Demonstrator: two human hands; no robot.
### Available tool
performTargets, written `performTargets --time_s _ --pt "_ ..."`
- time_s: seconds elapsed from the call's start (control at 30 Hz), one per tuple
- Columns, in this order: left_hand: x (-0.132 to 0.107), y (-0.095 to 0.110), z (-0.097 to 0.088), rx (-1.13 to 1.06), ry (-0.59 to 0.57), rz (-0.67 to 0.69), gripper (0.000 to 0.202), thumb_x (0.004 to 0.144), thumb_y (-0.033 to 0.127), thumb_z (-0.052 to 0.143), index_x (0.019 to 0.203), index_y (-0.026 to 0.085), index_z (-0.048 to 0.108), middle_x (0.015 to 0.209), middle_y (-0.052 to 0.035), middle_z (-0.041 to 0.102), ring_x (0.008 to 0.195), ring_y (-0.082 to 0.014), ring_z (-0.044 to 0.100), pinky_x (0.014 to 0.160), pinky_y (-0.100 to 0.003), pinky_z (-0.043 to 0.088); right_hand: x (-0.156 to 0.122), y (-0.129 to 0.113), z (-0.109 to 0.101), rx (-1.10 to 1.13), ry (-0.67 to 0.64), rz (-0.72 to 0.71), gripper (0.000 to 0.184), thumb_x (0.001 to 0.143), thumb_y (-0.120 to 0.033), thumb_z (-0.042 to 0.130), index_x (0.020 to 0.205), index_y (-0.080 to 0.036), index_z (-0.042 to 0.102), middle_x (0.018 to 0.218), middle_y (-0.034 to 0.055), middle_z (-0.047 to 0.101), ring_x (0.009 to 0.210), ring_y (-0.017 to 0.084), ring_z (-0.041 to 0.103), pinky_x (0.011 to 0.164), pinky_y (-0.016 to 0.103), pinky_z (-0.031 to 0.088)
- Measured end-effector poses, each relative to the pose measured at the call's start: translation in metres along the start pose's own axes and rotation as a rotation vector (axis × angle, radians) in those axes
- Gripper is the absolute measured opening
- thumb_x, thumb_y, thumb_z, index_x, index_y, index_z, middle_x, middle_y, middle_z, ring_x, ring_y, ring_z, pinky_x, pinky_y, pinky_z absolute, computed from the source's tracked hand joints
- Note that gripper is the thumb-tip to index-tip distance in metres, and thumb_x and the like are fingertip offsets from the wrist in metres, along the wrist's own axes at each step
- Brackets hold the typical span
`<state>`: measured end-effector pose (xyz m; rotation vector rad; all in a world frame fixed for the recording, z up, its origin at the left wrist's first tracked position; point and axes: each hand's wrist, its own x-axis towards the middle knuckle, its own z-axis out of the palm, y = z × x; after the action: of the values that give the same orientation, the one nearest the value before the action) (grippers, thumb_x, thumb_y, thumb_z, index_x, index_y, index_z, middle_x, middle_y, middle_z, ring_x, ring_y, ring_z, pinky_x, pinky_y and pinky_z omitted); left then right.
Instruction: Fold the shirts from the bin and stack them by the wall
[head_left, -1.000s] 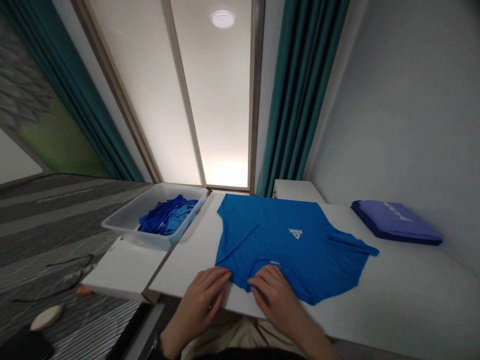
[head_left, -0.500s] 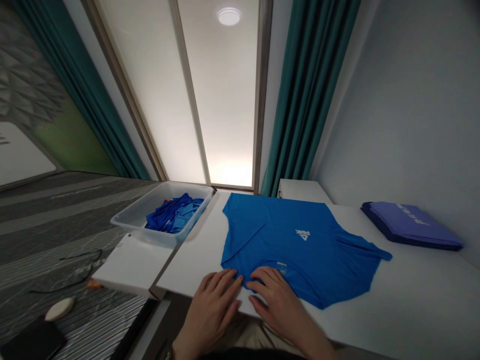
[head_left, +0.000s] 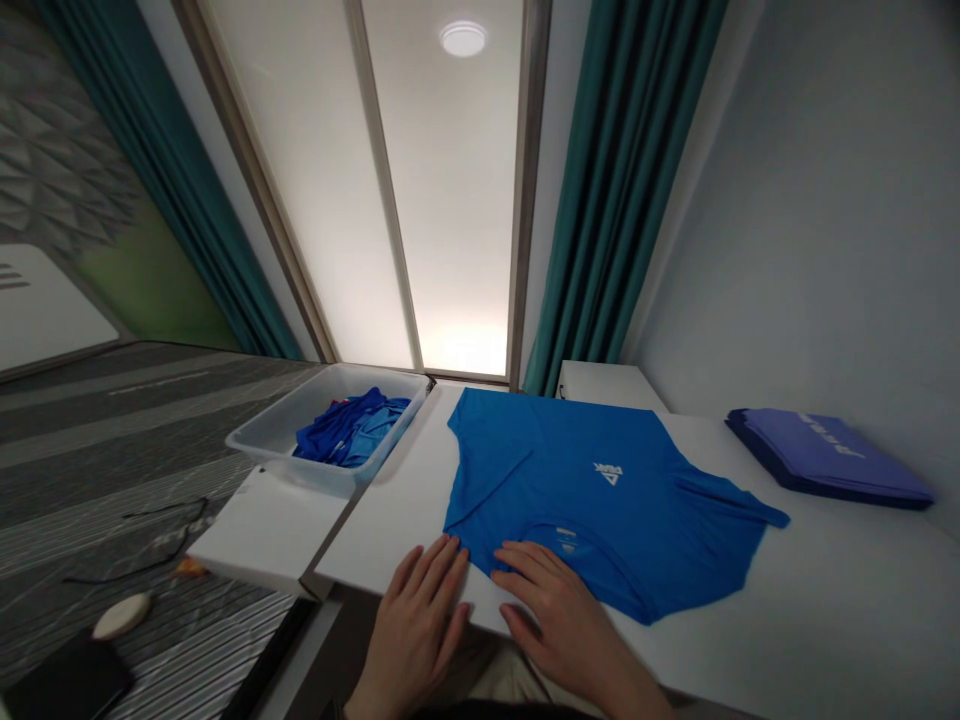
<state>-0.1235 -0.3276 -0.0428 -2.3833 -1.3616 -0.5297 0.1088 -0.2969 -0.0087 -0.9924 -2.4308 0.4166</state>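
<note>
A blue T-shirt with a small white logo lies spread on the white table, its neckline towards me. Its left sleeve side is folded inward, and the right sleeve sticks out to the right. My left hand rests at the table's front edge, fingers stretched out, the tips by the shirt's near left corner. Over the shirt's collar lie the fingertips of my right hand, fingers extended and the thumb apart. Neither hand grips the fabric.
A clear plastic bin with crumpled blue garments stands left on a white surface. A flat stack of folded purple and navy clothing lies at the right by the wall. Behind the table is a white cabinet.
My left hand has shifted slightly left, away from the right hand, and its fingers have straightened. The right hand has barely moved. The shirt lies as before; the view has shifted a little.
</note>
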Motion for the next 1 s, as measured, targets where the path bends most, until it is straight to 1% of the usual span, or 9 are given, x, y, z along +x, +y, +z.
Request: performTargets --time_s 0.13,0.23,0.37,0.5,0.67,0.77,0.83,0.9,1.0 --pt "0.005 -0.001 -0.002 0.002 0.029 -0.012 0.048 0.095 0.029 0.047 0.142 0.017 0.047 0.140 -0.0079 0.055 0.125 -0.0227 0.050 0.103 -0.037 0.037 0.000 0.000 0.000 0.020 -0.004 0.017 0.032 0.087 -0.019 0.056 0.118 -0.026 0.064 0.130 0.0042 0.062 0.125 0.022 0.052 0.109 0.042 0.041" --pt "0.009 -0.003 -0.004 0.025 -0.012 -0.005 0.048 0.095 0.033 0.048 0.142 0.020 0.048 0.144 -0.0055 0.052 0.119 -0.0232 0.052 0.098 -0.037 0.038 0.001 0.000 -0.001 0.033 -0.008 0.024 0.031 0.088 -0.019 0.056 0.116 -0.024 0.065 0.130 0.0049 0.063 0.124 0.022 0.053 0.108 0.042 0.041" --pt "0.007 -0.008 -0.005 0.019 -0.017 -0.032 0.050 0.095 0.035 0.047 0.144 0.022 0.045 0.144 -0.0050 0.052 0.116 -0.0236 0.052 0.096 -0.037 0.038 0.001 -0.001 -0.001 0.030 0.005 0.032 0.030 0.087 -0.018 0.055 0.115 -0.023 0.065 0.128 0.0063 0.063 0.123 0.023 0.054 0.108 0.042 0.042" --pt "0.000 -0.013 -0.004 0.028 -0.003 -0.069 0.052 0.095 0.034 0.047 0.146 0.023 0.042 0.144 -0.0052 0.052 0.119 -0.0244 0.051 0.096 -0.038 0.037 0.001 -0.001 0.000 0.014 0.020 0.024 0.030 0.087 -0.018 0.055 0.115 -0.023 0.066 0.128 0.0068 0.064 0.123 0.023 0.054 0.107 0.042 0.042" --pt "-0.003 -0.014 -0.005 0.003 -0.011 -0.055 0.049 0.094 0.033 0.049 0.141 0.021 0.047 0.141 -0.0062 0.054 0.120 -0.0244 0.051 0.097 -0.038 0.039 0.001 0.001 0.000 0.015 0.025 0.017 0.031 0.087 -0.018 0.055 0.116 -0.024 0.065 0.128 0.0060 0.063 0.123 0.022 0.054 0.108 0.041 0.041" --pt "0.003 -0.021 -0.007 -0.093 -0.008 -0.136 0.039 0.094 0.028 0.048 0.132 0.021 0.055 0.128 -0.0070 0.063 0.112 -0.0231 0.056 0.091 -0.038 0.043 0.001 0.001 0.000 0.029 0.015 0.030 0.031 0.088 -0.018 0.055 0.116 -0.024 0.065 0.128 0.0055 0.063 0.123 0.022 0.053 0.108 0.041 0.041" --pt "0.011 -0.028 -0.008 -0.168 -0.024 -0.248 0.029 0.096 0.025 0.044 0.118 0.022 0.062 0.111 -0.0062 0.069 0.101 -0.0223 0.059 0.084 -0.037 0.046 0.001 0.001 0.000 0.047 0.006 0.039 0.030 0.088 -0.018 0.055 0.116 -0.024 0.065 0.128 0.0055 0.063 0.124 0.022 0.053 0.108 0.041 0.040" --pt "0.022 -0.035 -0.008 -0.222 -0.043 -0.341 0.024 0.096 0.025 0.043 0.104 0.022 0.065 0.096 -0.0050 0.070 0.091 -0.0218 0.061 0.077 -0.036 0.046 0.001 0.002 0.000 0.064 0.000 0.049 0.030 0.088 -0.019 0.055 0.116 -0.024 0.065 0.129 0.0053 0.063 0.124 0.022 0.052 0.109 0.041 0.040" --pt "0.040 -0.041 -0.005 -0.230 -0.069 -0.396 0.019 0.095 0.027 0.048 0.102 0.023 0.065 0.086 -0.0032 0.069 0.084 -0.0220 0.062 0.072 -0.036 0.044 0.001 0.003 0.002 0.072 0.002 0.056 0.031 0.088 -0.019 0.055 0.116 -0.025 0.065 0.129 0.0047 0.062 0.125 0.022 0.052 0.109 0.041 0.039"
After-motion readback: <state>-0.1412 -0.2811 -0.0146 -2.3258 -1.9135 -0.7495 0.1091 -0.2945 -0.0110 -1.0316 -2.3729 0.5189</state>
